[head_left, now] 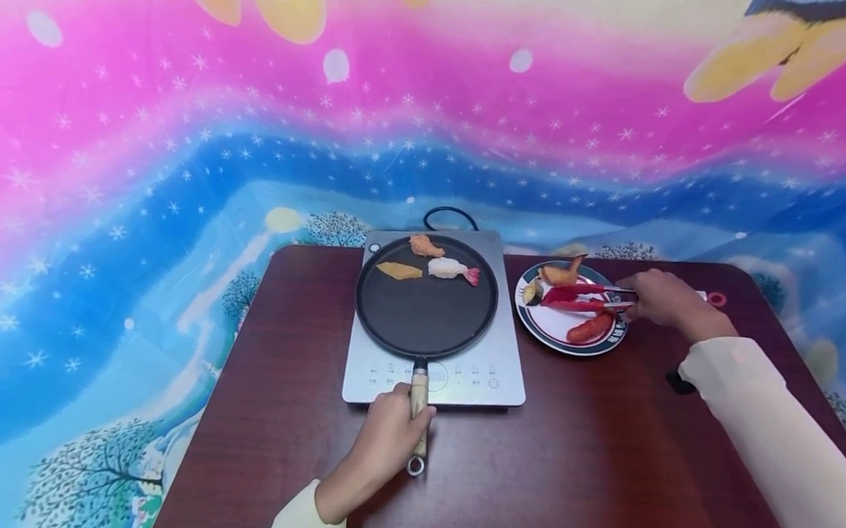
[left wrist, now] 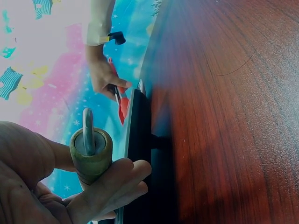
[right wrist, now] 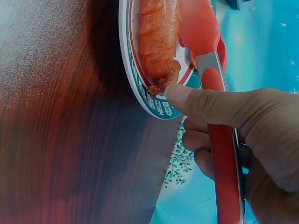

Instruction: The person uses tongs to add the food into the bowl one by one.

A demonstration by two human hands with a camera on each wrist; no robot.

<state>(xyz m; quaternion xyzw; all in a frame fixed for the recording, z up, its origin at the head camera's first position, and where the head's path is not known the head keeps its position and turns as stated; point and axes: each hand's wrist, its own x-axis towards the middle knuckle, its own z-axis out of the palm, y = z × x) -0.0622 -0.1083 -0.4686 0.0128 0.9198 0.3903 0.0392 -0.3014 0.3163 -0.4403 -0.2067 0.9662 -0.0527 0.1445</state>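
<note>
Pan (head_left: 426, 315) holds three food pieces (head_left: 447, 268); plate (head_left: 555, 323) holds sausage (head_left: 590, 329).

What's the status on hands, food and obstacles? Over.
Left hand grips handle of pan. Right hand holds tongs over plate; catch unclear. Three food pieces in pan, sausage on plate. No obstacle seen between plate and pan.
</note>
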